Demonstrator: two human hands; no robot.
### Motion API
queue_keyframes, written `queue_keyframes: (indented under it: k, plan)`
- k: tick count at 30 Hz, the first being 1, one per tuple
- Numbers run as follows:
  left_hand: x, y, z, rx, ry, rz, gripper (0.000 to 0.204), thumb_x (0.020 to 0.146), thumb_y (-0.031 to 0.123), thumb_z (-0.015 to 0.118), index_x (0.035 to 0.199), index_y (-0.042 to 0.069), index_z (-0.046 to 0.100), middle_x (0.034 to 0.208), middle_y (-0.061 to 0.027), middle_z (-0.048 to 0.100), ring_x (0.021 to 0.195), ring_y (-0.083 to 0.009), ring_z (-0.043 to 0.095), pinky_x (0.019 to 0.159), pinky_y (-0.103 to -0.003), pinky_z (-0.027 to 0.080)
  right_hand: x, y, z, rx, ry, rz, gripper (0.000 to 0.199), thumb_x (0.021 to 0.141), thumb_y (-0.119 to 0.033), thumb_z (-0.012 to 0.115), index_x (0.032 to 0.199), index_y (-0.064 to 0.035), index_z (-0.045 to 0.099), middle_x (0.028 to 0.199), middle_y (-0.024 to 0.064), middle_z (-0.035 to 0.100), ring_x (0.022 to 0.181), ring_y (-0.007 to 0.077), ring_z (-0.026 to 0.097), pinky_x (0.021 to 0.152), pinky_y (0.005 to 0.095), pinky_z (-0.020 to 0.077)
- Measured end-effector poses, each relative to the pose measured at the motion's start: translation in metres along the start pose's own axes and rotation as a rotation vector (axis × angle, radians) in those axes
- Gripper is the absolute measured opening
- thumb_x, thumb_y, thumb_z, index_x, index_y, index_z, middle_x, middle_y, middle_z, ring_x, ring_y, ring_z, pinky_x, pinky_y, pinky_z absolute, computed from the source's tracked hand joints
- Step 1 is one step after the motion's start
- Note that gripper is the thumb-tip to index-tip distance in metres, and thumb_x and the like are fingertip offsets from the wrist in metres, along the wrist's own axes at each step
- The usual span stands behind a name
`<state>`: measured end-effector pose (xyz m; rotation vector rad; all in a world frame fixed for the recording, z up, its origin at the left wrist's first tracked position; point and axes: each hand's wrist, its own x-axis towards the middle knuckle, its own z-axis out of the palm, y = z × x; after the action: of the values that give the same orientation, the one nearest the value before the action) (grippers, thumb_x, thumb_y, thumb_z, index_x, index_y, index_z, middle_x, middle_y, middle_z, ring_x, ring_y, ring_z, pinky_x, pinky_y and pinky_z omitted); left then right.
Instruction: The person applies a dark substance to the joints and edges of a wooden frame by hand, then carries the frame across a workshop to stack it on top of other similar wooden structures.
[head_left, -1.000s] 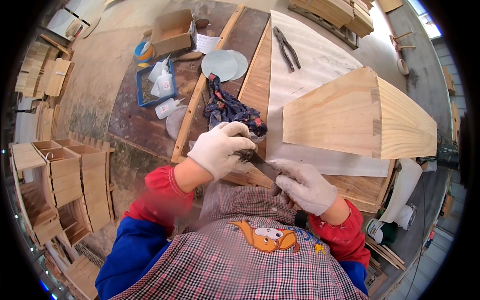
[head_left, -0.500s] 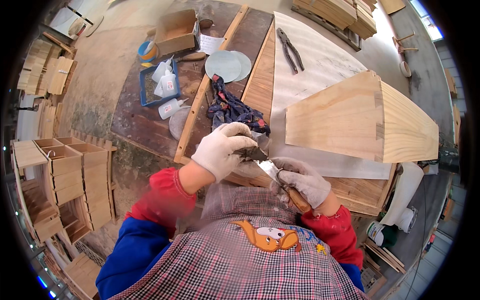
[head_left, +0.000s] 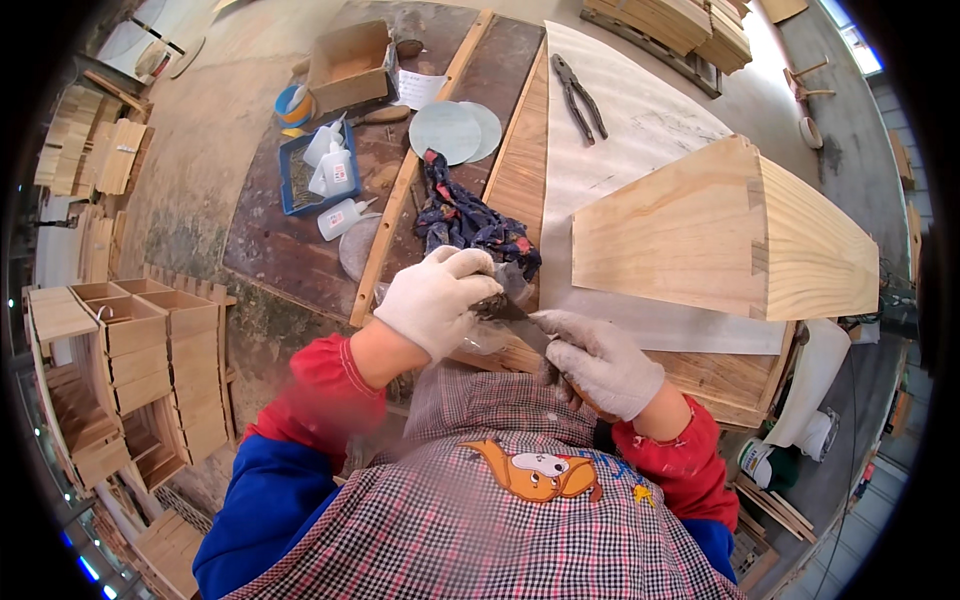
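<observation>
Both hands wear whitish work gloves and meet in front of my apron. My right hand [head_left: 606, 364] is closed round the wooden handle of a putty knife [head_left: 530, 331], its blade angled up and left. My left hand [head_left: 437, 302] pinches a small dark piece [head_left: 489, 306], smeared-looking, against the blade's tip; its kind is hidden by the fingers. A crumpled dark blue patterned cloth [head_left: 470, 222] lies just beyond my left hand. To the right, a tapered pale wooden box [head_left: 670, 232] with jointed corners rests on a white sheet [head_left: 650, 322].
Pliers [head_left: 578, 98] lie on the sheet. On the left are a blue tray [head_left: 290, 180] with white squeeze bottles [head_left: 332, 172], round discs [head_left: 446, 132], a cardboard box [head_left: 350, 65] and a wooden strip [head_left: 405, 185]. Wooden drawer units [head_left: 140, 350] stand at far left.
The putty knife's blade has turned, so its bright face now looks dark. My right hand has rolled over the handle, showing more of its back. My left hand has barely moved.
</observation>
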<state>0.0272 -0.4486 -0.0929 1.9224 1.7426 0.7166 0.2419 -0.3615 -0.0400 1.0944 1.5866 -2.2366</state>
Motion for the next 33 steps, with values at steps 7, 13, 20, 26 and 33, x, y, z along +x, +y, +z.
queue_keyframes:
  k: [7,13,20,26,33]
  plan:
    - [-0.002,0.006,-0.002,0.111,-0.015,-0.025,0.023,0.067,0.006,0.062,0.088,0.010,0.068,0.103,-0.0005,0.058,0.095,-0.0237,0.056,0.078,-0.034,0.050,0.003,0.000,0.006,-0.174,0.035,-0.018,0.040,0.093,-0.012,0.040,0.131,-0.0009,0.043,0.076,0.0070,0.059,0.057,0.0091,0.057,0.048,0.0225,0.0489]
    - [-0.004,0.003,-0.003,0.089,-0.028,-0.027,0.023,0.067,0.006,0.061,0.089,0.010,0.068,0.103,-0.0012,0.059,0.097,-0.0245,0.056,0.079,-0.035,0.050,0.010,0.008,-0.001,-0.013,-0.056,0.004,0.040,0.093,-0.013,0.040,0.131,-0.0013,0.043,0.076,0.0063,0.058,0.059,0.0093,0.055,0.049,0.0239,0.0485]
    - [-0.011,-0.006,-0.001,-0.109,-0.058,-0.093,0.024,0.067,0.002,0.060,0.090,0.006,0.066,0.103,-0.0051,0.062,0.100,-0.0278,0.057,0.085,-0.036,0.048,0.014,0.018,-0.005,0.338,-0.159,0.026,0.041,0.094,-0.016,0.046,0.131,0.0004,0.042,0.077,0.0064,0.057,0.059,0.0106,0.055,0.049,0.0248,0.0488]
    - [-0.016,-0.015,0.003,-0.195,-0.026,-0.057,0.021,0.067,0.007,0.065,0.088,0.010,0.067,0.101,-0.0037,0.063,0.094,-0.0267,0.059,0.081,-0.034,0.050,0.015,0.020,-0.003,0.331,-0.159,0.014,0.042,0.094,-0.017,0.047,0.132,0.0002,0.042,0.076,0.0061,0.056,0.057,0.0106,0.054,0.048,0.0244,0.0488]
    - [-0.015,-0.014,-0.005,-0.101,-0.079,0.019,0.017,0.068,0.009,0.063,0.084,0.008,0.065,0.099,-0.0042,0.062,0.092,-0.0262,0.058,0.077,-0.036,0.050,0.015,0.018,0.003,0.250,-0.143,0.031,0.041,0.093,-0.014,0.043,0.133,-0.0011,0.042,0.072,0.0041,0.054,0.056,0.0095,0.054,0.047,0.0233,0.0469]
